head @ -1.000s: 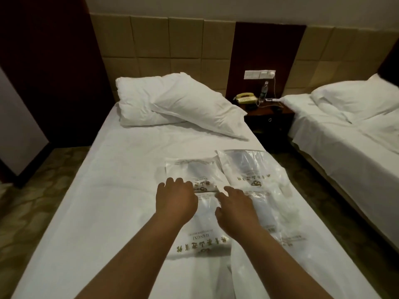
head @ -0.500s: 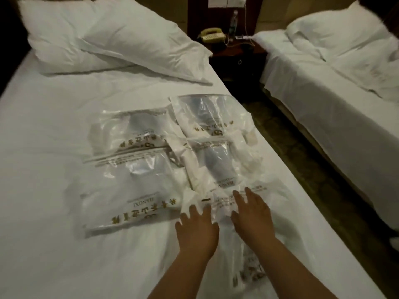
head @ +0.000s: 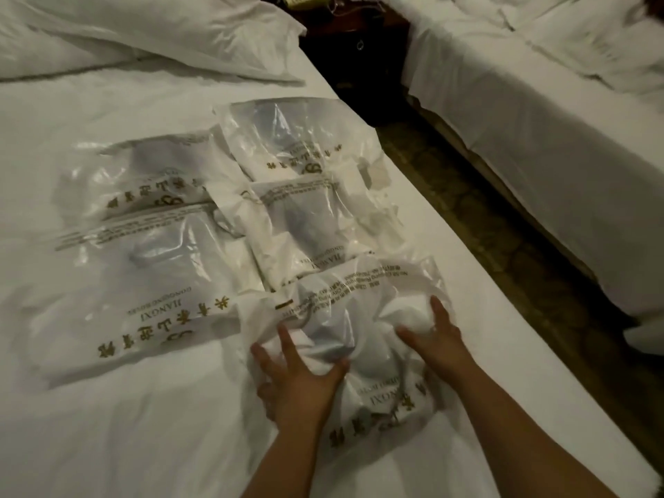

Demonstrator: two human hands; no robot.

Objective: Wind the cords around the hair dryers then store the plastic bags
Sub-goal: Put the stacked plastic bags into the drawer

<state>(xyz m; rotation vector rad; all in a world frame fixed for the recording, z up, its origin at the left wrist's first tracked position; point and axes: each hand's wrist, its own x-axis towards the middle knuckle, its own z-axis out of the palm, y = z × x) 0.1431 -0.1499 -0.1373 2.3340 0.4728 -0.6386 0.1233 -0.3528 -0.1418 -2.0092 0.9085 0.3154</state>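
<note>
Operator: two forearms are seen, entering from the lower edge | Left hand (head: 298, 386): bare; no glove, ring or watch is shown | Right hand (head: 436, 341): bare (likewise unadorned) | Sleeves: none are visible on either forearm up to the frame edge | Markings: none are discernible

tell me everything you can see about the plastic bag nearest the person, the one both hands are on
The nearest plastic bag is thin, translucent white plastic with gold lettering, crumpled, lying on the white bed sheet near the bed's right edge. Something pale shows faintly inside. The left hand and right hand grip its sides. Its far edge overlaps a neighbouring bag.
</note>
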